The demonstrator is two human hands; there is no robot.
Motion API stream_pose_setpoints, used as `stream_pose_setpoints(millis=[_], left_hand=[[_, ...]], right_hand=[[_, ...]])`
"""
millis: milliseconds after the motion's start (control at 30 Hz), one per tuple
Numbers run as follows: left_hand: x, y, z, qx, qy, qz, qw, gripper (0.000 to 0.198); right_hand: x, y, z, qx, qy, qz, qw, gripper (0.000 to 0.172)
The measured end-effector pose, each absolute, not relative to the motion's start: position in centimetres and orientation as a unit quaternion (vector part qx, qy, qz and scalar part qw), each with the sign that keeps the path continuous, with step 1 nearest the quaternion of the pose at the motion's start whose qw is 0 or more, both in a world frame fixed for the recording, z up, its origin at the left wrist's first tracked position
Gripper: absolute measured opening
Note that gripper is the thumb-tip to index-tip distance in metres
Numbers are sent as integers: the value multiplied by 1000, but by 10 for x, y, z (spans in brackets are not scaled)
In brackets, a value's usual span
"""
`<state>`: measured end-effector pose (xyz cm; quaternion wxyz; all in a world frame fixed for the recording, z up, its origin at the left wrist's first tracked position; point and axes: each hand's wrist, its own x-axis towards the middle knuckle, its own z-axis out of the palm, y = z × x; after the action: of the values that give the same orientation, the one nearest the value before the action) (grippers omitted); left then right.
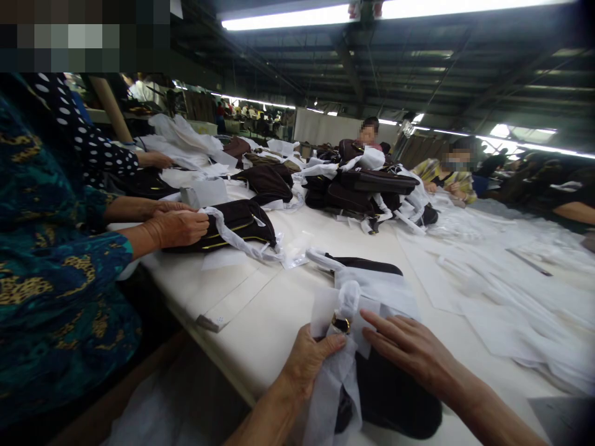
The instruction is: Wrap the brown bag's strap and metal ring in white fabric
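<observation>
A dark bag lies on the table in front of me, partly covered by sheets of white tissue paper. Its strap is wrapped in white tissue and carries a gold-coloured metal ring. My left hand grips the strap just below the ring, thumb on top. Over the bag's right side, my right hand has its fingers stretched out, the tips near the tissue by the strap. Nothing shows in its grasp. The lower strap end is hidden under loose tissue.
To the left, a co-worker's hands handle a tissue-wrapped strap on another dark bag. Piled bags stand farther back. White sheets and a ruler-like strip lie at right. A small block sits near the table edge.
</observation>
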<state>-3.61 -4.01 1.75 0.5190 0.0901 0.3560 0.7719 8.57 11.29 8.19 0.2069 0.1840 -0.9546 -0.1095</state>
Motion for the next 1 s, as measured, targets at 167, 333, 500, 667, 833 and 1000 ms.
stream_pose_setpoints(millis=[167,333,500,667,833,1000], left_hand=[[-40,-42,21,99,361,757,536,44],[-45,-40,20,171,363,738,543,40],[-41,-37,17,212,419,716,517,27],[-37,-37,16,245,477,685,493,19],[-38,-42,14,258,477,690,479,12],[-32,-47,18,257,492,700,449,20]], right_hand=[[76,100,94,218,-946,-114,212,20],[64,101,103,246,-954,-96,144,23],[49,111,103,235,-967,-52,85,15],[40,117,96,201,-979,-15,45,16],[31,113,95,94,-991,65,72,74],[23,103,94,53,-992,110,33,88]])
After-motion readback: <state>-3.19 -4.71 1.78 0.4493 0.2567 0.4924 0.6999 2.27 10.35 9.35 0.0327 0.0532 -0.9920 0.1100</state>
